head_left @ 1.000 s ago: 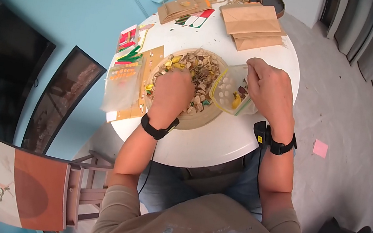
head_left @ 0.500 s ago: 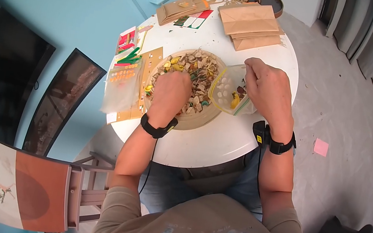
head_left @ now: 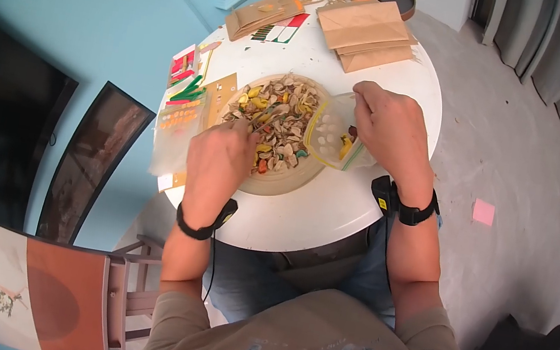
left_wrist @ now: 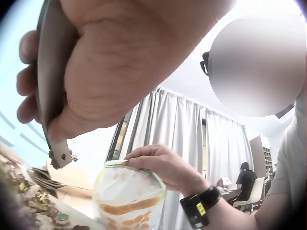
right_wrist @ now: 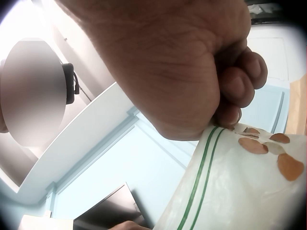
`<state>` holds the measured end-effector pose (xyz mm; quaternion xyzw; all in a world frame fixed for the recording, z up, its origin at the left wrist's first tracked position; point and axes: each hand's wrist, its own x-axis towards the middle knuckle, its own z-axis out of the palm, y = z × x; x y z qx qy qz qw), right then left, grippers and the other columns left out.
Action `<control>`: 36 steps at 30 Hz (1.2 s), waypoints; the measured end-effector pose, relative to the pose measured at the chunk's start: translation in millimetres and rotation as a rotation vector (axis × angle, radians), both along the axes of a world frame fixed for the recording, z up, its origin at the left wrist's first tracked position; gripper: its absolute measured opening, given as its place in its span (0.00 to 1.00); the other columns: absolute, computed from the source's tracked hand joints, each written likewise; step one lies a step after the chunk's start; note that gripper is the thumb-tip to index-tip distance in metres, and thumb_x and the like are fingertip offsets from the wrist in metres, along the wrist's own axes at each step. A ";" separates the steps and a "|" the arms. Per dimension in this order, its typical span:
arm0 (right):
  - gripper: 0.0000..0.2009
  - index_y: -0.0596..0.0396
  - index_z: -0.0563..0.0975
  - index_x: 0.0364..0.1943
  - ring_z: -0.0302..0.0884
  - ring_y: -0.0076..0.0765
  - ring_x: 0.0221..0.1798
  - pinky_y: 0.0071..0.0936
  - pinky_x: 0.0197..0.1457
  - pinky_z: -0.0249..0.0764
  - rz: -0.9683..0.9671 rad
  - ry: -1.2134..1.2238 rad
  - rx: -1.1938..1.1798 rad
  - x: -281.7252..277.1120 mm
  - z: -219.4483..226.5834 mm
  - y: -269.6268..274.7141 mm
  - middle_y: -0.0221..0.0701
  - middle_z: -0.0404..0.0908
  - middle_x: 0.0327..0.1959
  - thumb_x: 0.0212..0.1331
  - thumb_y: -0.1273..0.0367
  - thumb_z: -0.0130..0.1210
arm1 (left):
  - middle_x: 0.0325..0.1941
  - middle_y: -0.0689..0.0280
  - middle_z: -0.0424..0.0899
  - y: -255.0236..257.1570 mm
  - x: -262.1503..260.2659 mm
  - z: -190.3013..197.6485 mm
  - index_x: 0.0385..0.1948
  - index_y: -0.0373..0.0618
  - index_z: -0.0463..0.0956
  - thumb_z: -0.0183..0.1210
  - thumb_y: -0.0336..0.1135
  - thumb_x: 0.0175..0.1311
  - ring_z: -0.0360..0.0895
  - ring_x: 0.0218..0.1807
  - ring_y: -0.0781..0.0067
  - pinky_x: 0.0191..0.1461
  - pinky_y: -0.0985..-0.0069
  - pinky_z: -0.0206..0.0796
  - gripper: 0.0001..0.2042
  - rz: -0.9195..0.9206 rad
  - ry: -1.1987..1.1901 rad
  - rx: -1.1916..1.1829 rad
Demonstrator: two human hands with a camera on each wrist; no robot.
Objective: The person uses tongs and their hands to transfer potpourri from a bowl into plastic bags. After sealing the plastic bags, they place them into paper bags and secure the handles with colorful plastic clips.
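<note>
In the head view, my left hand (head_left: 221, 155) is over the near left edge of a round beige bowl (head_left: 276, 188) of dried petals and potpourri (head_left: 286, 114). It grips flat metal tongs (left_wrist: 52, 72), whose tip carries small bits in the left wrist view. A clear zip bag (head_left: 324, 149) stands at the bowl's right side, its mouth facing the bowl. Inside it are pale round dots and a few yellow and dark pieces. My right hand (head_left: 393, 131) pinches the bag's rim, fingers curled at the green-striped edge (right_wrist: 206, 167) in the right wrist view.
Brown paper bags (head_left: 365, 31) lie at the back of the white round table (head_left: 271, 229), near more folded paper (head_left: 267, 13). Packets and coloured strips (head_left: 187, 91) lie along the left edge. A chair (head_left: 130, 290) stands at the lower left.
My left hand has moved left and back toward me from over the potpourri, and the tongs now show. My right hand keeps its hold on the bag; the whole head view has shifted slightly.
</note>
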<state>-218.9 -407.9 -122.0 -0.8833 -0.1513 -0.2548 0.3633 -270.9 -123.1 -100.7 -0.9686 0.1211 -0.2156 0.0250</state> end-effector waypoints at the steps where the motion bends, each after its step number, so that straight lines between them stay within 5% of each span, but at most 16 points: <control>1: 0.09 0.59 0.90 0.46 0.91 0.56 0.35 0.46 0.46 0.86 -0.003 0.026 -0.018 1.0 0.3 -0.2 0.47 0.91 0.32 0.74 0.70 0.62 | 0.31 0.53 0.89 -4.0 -7.1 8.4 0.39 0.44 0.88 0.73 0.37 0.71 0.88 0.35 0.44 0.39 0.52 0.78 0.07 -0.007 -0.017 -0.001; 2: 0.09 0.58 0.91 0.47 0.92 0.55 0.35 0.44 0.46 0.86 -0.005 0.053 -0.037 1.1 0.5 -0.5 0.46 0.92 0.33 0.75 0.70 0.62 | 0.30 0.53 0.88 -10.5 -14.1 17.0 0.34 0.42 0.82 0.71 0.36 0.72 0.88 0.35 0.45 0.40 0.51 0.79 0.10 -0.021 -0.005 -0.039; 11: 0.07 0.62 0.88 0.41 0.89 0.59 0.32 0.49 0.42 0.85 0.012 -0.085 -0.008 1.1 -2.7 1.3 0.50 0.87 0.27 0.69 0.73 0.61 | 0.31 0.55 0.87 -64.2 -18.0 10.8 0.41 0.43 0.84 0.75 0.39 0.67 0.89 0.37 0.46 0.40 0.52 0.79 0.12 -0.293 0.102 -0.041; 19: 0.07 0.62 0.88 0.40 0.89 0.59 0.31 0.50 0.42 0.84 0.007 -0.077 -0.019 0.0 -2.4 -3.1 0.51 0.87 0.27 0.69 0.73 0.61 | 0.38 0.51 0.91 -20.3 -38.3 37.2 0.50 0.39 0.89 0.77 0.41 0.65 0.90 0.39 0.43 0.43 0.53 0.80 0.18 -0.039 0.156 -0.078; 29: 0.07 0.62 0.88 0.40 0.89 0.60 0.32 0.50 0.42 0.84 0.004 -0.058 -0.033 -1.1 -0.9 -2.0 0.51 0.88 0.27 0.69 0.73 0.61 | 0.37 0.54 0.89 -9.5 -38.7 -33.2 0.40 0.41 0.85 0.74 0.39 0.67 0.91 0.39 0.47 0.41 0.53 0.83 0.11 -0.051 0.180 0.035; 36: 0.08 0.62 0.90 0.44 0.90 0.59 0.33 0.49 0.44 0.85 0.008 -0.045 -0.007 -0.6 -0.3 -0.5 0.51 0.89 0.29 0.70 0.73 0.61 | 0.35 0.53 0.89 -3.2 3.9 -43.8 0.36 0.40 0.83 0.70 0.36 0.70 0.92 0.40 0.50 0.42 0.56 0.85 0.09 0.022 0.086 0.110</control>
